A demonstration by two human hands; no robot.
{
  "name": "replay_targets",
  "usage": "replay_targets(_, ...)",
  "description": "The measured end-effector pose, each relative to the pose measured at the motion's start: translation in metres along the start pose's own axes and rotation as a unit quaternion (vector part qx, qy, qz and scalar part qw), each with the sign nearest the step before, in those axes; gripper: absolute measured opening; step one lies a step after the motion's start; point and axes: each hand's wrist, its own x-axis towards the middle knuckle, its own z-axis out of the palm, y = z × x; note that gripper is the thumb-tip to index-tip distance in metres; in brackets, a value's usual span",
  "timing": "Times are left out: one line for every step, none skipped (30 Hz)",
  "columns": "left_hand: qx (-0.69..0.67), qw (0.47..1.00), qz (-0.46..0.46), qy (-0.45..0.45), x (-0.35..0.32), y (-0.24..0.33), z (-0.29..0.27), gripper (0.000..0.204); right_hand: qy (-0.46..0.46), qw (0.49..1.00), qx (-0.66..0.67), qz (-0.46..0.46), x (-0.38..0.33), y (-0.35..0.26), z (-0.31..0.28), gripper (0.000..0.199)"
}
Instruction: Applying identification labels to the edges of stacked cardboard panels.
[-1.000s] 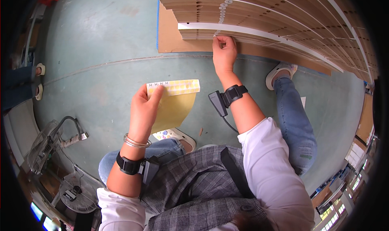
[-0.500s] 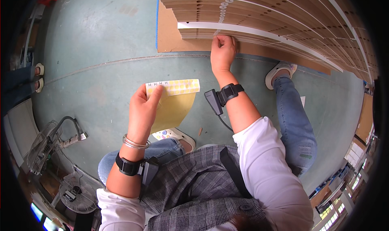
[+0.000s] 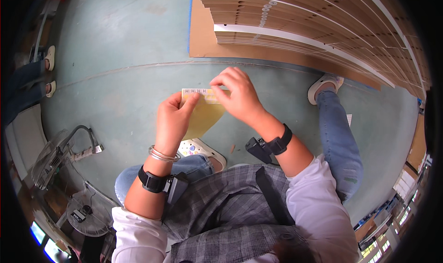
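Note:
My left hand (image 3: 174, 118) pinches a sticker sheet (image 3: 203, 120) between thumb and fingers, gripping its top left part. The sheet has a yellowish backing, a white top strip with printed letters and rows of yellow round spots. At its upper right end is my right hand (image 3: 240, 97), thumb and forefinger drawn together and covering that corner. Whether a sticker is between those fingertips is hidden. Beyond the hands, a row of brown cardboard sheets (image 3: 258, 30) with white edges bears a line of small round stickers (image 3: 269, 5).
The sheets rest on a flat brown board (image 3: 203, 37) on the green floor (image 3: 120, 41). Two fans (image 3: 90, 214) stand at lower left. Another person's shoes (image 3: 50, 58) show at far left. My own shoes (image 3: 318, 88) are on the floor on either side.
My right hand has come back from the edge of the cardboard sheets to the sticker sheet's right end. My left hand has shifted slightly right with the sheet.

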Motion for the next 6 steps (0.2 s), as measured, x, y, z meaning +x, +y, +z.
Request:
replay_targets(0.001,1.0,0.0,0.003,0.0,-0.002,-0.001,0.025,0.0,1.0,0.003,-0.001,0.001,-0.01,-0.001,0.007)
replay_targets(0.005,1.0,0.001,0.0,0.0,-0.003,-0.003,0.025,-0.024,1.0,-0.011,0.003,0.002,-0.019,-0.002,0.006)
replay_targets(0.008,1.0,0.003,-0.004,0.0,-0.003,-0.003,0.025,-0.047,0.999,-0.027,0.008,0.003,-0.023,-0.003,0.007)
replay_targets(0.008,1.0,0.004,-0.004,0.0,-0.003,-0.004,0.025,-0.047,0.999,-0.027,0.007,0.004,-0.023,-0.003,0.007)
replay_targets(0.016,1.0,0.005,-0.003,0.0,-0.002,-0.004,0.025,-0.047,0.998,-0.042,-0.004,0.004,-0.023,-0.003,0.007)
replay_targets(0.025,1.0,0.005,-0.002,0.0,-0.001,-0.004,0.024,-0.047,0.997,-0.057,-0.015,0.005,-0.022,-0.003,0.008)
